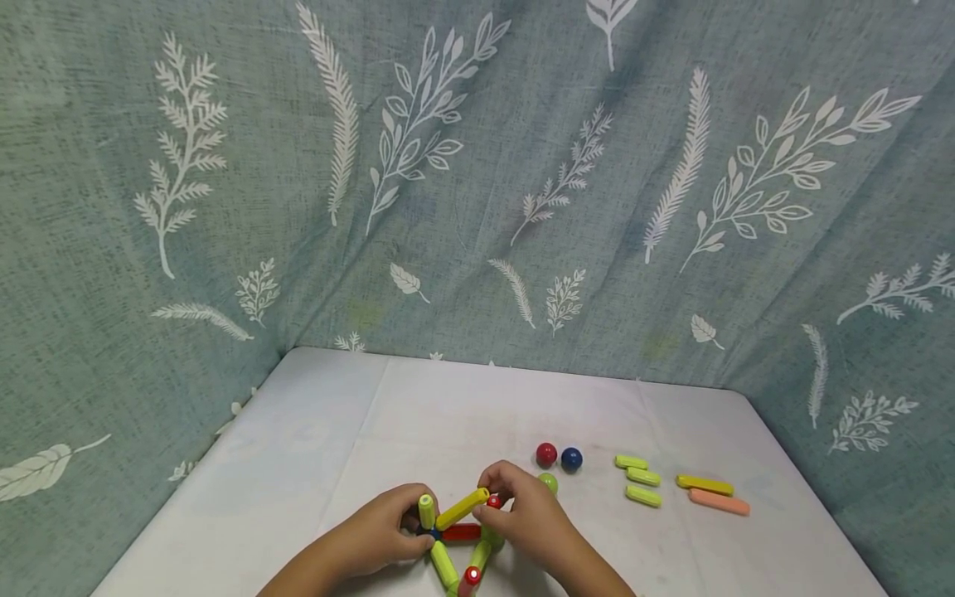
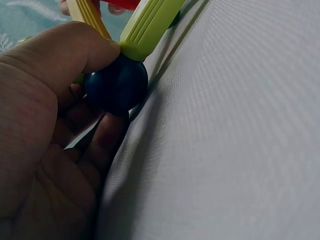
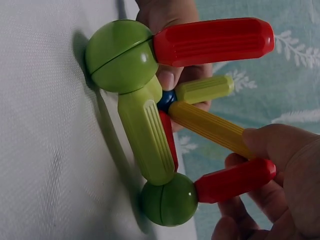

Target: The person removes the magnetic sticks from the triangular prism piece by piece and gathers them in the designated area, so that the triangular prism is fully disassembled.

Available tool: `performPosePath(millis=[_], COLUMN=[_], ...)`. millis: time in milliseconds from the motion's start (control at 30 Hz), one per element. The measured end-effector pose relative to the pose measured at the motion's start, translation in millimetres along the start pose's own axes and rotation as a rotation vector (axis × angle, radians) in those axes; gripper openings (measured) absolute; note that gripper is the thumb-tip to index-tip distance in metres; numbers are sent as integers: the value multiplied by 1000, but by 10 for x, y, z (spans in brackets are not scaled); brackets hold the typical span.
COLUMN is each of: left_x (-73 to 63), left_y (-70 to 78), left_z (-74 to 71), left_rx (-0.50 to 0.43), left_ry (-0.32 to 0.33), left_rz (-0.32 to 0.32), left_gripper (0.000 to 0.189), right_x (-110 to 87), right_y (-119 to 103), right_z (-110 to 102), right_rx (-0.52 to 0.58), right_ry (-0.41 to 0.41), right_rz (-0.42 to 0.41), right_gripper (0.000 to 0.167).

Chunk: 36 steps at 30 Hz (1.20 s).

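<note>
My left hand pinches a dark blue ball at the left corner of a small stick-and-ball frame. From that ball a short light green rod stands up, and a longer yellow rod slants up to the right. The yellow rod's free end is pinched by my right hand, close to an upright red rod on a green ball. Another green ball bears a second upright red rod. Light green rods and one red rod join the balls along the table.
Beyond my right hand lie a red ball, a blue ball and a green ball. Farther right are light green rods, a yellow rod and an orange rod. A patterned curtain surrounds the white table.
</note>
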<state>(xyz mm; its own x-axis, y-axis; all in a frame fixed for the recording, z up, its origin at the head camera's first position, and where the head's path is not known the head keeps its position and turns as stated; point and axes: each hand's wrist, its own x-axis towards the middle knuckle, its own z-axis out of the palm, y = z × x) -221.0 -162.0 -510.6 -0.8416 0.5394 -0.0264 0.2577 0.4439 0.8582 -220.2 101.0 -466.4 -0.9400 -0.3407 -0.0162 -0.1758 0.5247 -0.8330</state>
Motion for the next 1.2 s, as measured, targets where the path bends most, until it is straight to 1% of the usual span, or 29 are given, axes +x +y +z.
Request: performPosePath(millis=[167, 367, 467, 833, 967, 1200], left_x=[-7, -7, 0, -17, -19, -24], left_y=[5, 12, 15, 7, 12, 20], left_z=[-9, -12, -18, -18, -17, -8], left_rx=[-3, 9, 23, 28, 20, 36], left_ry=[-2, 0, 4, 2, 1, 0], left_rz=[-4, 8, 10, 15, 8, 6], left_gripper=[24, 24, 24, 23, 23, 23], right_x=[-25, -59, -57, -31, -19, -24], right_y=[-17, -11, -3, 32, 45, 78], right_z=[3, -69, -96, -75, -66, -39], right_rx=[-26, -100, -107, -54, -30, 4], right_ry=[-14, -45, -57, -39, -32, -2], right_rz=[-33, -119, -142, -112, -102, -62], right_gripper=[22, 19, 19, 16, 15, 14])
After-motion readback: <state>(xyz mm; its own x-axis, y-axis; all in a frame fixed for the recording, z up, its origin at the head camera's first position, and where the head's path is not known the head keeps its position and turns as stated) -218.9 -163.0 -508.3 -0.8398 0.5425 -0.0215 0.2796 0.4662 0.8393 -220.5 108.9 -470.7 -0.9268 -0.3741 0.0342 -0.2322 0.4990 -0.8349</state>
